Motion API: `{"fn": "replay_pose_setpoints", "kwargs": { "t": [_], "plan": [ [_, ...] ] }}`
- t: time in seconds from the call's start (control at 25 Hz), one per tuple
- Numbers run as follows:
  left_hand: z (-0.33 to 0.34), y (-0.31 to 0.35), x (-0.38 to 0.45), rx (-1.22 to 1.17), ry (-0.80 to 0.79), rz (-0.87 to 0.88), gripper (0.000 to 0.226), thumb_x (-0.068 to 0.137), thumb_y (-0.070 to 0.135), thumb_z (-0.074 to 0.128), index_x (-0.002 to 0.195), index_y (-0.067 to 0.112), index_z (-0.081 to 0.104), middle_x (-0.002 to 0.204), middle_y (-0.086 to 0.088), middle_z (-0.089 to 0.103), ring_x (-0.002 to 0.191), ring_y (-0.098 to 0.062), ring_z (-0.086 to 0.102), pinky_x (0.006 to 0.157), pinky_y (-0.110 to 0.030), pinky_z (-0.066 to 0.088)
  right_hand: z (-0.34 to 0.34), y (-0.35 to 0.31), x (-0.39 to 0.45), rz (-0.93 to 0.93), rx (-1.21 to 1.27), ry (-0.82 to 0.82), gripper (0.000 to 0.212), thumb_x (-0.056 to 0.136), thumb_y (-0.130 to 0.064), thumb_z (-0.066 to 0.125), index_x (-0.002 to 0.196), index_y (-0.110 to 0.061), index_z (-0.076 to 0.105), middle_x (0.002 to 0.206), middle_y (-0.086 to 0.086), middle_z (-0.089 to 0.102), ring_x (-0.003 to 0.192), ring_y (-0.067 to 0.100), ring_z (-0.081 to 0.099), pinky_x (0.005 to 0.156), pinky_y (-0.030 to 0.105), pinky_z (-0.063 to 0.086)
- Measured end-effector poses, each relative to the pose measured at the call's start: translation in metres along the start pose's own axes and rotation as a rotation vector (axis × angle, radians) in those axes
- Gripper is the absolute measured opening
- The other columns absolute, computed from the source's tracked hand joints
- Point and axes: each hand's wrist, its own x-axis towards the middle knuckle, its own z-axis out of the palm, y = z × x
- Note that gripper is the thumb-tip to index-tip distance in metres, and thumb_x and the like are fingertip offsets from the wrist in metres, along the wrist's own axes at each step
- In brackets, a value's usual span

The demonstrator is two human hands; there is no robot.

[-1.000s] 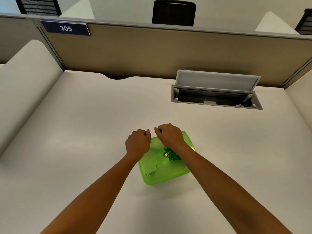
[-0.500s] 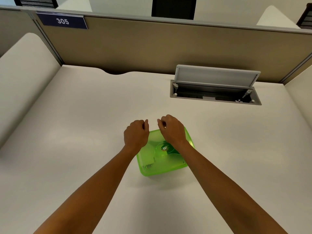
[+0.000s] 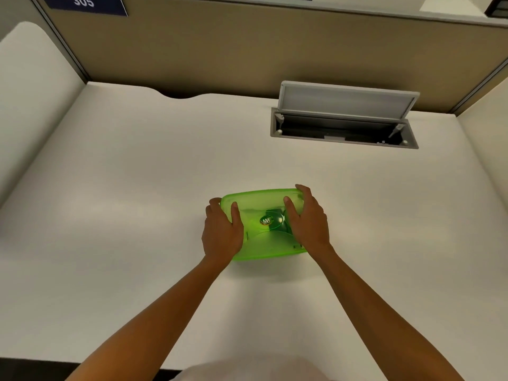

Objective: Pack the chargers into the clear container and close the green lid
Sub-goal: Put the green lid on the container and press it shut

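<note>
The bench (image 3: 137,188) lies bare and wide on every side of the green lid (image 3: 261,204): broad open surface to the left, toward the near edge, and to the right. Farther back on the right, a recessed cable box (image 3: 343,133) with its grey flap raised sits well apart from the lid. A tan partition (image 3: 247,50) closes the far edge, and side panels bound left and right.

The lid sits on the clear container near the bench's middle, its long axis running left to right, roughly parallel to the far edge. A round label (image 3: 266,221) shows at its centre, with a dark shape visible through the plastic beside it.

The left hand (image 3: 222,233) clasps the lid's left end, fingers wrapped around the rim, thumb on top. The right hand (image 3: 308,222) clasps the right end likewise.

Half a second ago both hands were fists close together at the far edge and the container sat skewed; now they are spread to the ends and it lies squared.
</note>
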Motion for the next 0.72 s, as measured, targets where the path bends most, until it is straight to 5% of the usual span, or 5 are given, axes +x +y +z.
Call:
{"fn": "replay_pose_setpoints", "kwargs": {
  "t": [0.24, 0.44, 0.72],
  "plan": [
    [0.004, 0.005, 0.011, 0.138, 0.029, 0.072, 0.042, 0.099, 0.051, 0.034, 0.123, 0.017, 0.043, 0.118, -0.005, 0.058, 0.096, -0.033, 0.064, 0.072, -0.036, 0.04, 0.005, -0.003, 0.001, 0.046, -0.059, 0.078, 0.047, 0.095, -0.055, 0.042, 0.137, -0.035, 0.039, 0.123, 0.001, 0.063, 0.107, 0.029, 0.063, 0.083, 0.035, 0.04],
    [0.009, 0.006, 0.026, 0.198, -0.049, 0.075, 0.052, 0.097, 0.057, 0.031, 0.13, 0.018, 0.038, 0.119, -0.009, 0.06, 0.1, -0.037, 0.064, 0.074, -0.038, 0.038, 0.007, -0.002, 0.015, 0.077, -0.083, 0.014, 0.053, 0.097, -0.056, 0.035, 0.142, -0.028, 0.035, 0.135, 0.005, 0.058, 0.115, 0.034, 0.061, 0.095, 0.043, 0.044],
    [-0.001, 0.01, 0.042, 0.44, -0.143, 0.154, 0.056, 0.097, 0.061, 0.025, 0.129, 0.016, 0.033, 0.107, -0.012, 0.062, 0.091, -0.039, 0.065, 0.072, -0.04, 0.04, -0.002, 0.0, 0.034, 0.113, -0.182, -0.092, 0.054, 0.095, -0.064, 0.031, 0.13, -0.023, 0.038, 0.102, 0.01, 0.068, 0.093, 0.036, 0.063, 0.072, 0.035, 0.041]
  ]
}}
